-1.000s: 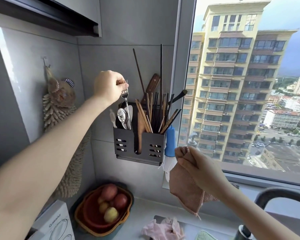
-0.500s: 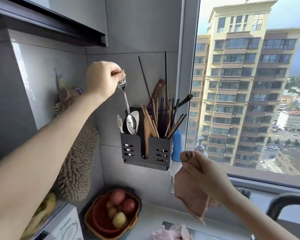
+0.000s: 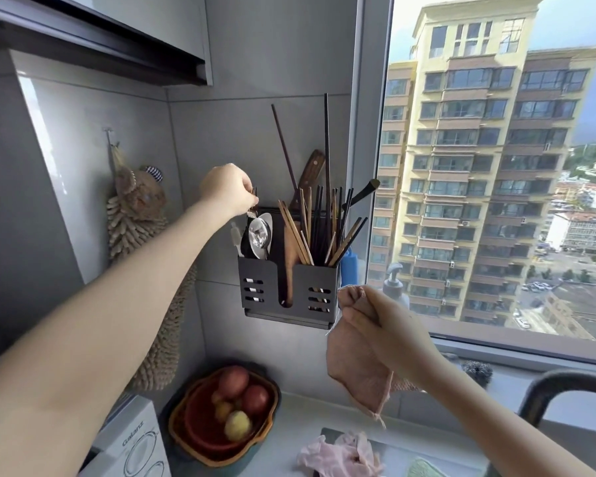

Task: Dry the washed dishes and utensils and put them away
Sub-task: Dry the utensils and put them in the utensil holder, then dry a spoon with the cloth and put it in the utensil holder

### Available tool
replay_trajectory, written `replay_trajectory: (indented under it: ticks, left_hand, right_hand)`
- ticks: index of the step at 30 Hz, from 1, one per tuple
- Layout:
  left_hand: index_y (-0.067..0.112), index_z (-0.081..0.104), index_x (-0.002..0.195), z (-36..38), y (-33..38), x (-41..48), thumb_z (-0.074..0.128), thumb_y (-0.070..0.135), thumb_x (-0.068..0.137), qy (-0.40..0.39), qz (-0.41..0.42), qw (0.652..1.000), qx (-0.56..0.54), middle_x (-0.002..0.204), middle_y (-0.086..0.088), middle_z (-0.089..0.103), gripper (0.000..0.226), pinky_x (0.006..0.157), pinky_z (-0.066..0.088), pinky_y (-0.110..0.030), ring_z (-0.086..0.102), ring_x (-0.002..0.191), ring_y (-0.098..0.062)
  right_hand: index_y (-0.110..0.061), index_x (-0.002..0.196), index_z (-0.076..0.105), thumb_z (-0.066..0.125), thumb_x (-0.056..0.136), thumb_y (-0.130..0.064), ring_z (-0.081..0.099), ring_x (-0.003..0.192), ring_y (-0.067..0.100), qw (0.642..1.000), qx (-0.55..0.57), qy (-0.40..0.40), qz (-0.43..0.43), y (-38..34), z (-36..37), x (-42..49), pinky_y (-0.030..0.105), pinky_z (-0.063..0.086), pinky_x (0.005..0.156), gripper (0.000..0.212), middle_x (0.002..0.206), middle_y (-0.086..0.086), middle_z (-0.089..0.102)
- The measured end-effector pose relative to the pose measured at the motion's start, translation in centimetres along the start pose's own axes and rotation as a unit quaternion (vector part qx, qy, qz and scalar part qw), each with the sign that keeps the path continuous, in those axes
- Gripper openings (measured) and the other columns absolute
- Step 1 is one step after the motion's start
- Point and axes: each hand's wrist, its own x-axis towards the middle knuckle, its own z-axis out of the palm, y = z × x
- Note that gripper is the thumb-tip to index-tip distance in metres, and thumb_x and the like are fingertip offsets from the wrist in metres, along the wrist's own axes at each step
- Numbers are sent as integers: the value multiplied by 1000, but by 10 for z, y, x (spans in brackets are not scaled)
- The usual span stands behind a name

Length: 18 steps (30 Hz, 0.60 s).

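A dark wall-mounted utensil holder (image 3: 258,277) hangs on the grey tile wall. Its left compartment holds spoons (image 3: 260,234); the right side holds several chopsticks (image 3: 319,228) and a wooden-handled knife. My left hand (image 3: 226,189) pinches the tines of a fork (image 3: 252,208) just above the left compartment, with most of the fork sunk among the spoons. My right hand (image 3: 382,321) grips a pink drying cloth (image 3: 353,370) below and right of the holder.
A bowl of fruit (image 3: 227,407) sits on the counter below the holder, beside a white appliance (image 3: 131,445). A hand towel (image 3: 145,242) hangs on the left wall. A crumpled pink cloth (image 3: 341,456), a soap pump (image 3: 394,287) and a dark faucet (image 3: 561,383) lie right.
My left hand has lowered the fork from above the holder down into the left compartment among the spoons. My right hand keeps hold of the pink cloth.
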Motion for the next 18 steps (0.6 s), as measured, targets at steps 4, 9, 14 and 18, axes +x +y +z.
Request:
replay_trajectory:
  ticks: [4, 9, 14, 18]
  left_hand:
    - [19, 64, 75, 4, 7, -6, 67, 11, 76, -107, -14, 992, 64, 75, -9, 61, 8, 52, 36, -21, 50, 68, -24]
    - [6, 72, 96, -4, 6, -14, 68, 33, 80, -116, -53, 992, -21, 75, -11, 67, 32, 62, 44, -24, 62, 69, -26]
    - [12, 69, 105, -19, 46, -52, 61, 35, 87, 45, 47, 998, -22, 105, -8, 70, 30, 81, 44, -30, 61, 104, -30]
    - [19, 71, 97, -18, 104, -110, 59, 34, 89, 23, 165, 981, -103, 89, 3, 71, 21, 70, 37, -24, 62, 84, -16]
  right_hand:
    - [-23, 101, 55, 53, 95, -36, 49, 70, 4, 1000, -4, 9, 6, -1, -4, -5, 29, 42, 67, 15, 73, -20, 48]
    - [-30, 85, 45, 53, 95, -36, 54, 75, 15, 1000, -15, 18, 13, 0, -18, -19, 26, 37, 59, 13, 76, -13, 55]
    - [-23, 99, 54, 53, 94, -38, 59, 82, 21, 999, -12, 38, 24, 3, -37, -38, 33, 47, 70, 16, 93, 1, 65]
    - [-17, 107, 56, 55, 93, -35, 61, 88, 22, 998, 2, 50, 32, 8, -57, -68, 39, 50, 79, 23, 96, 0, 67]
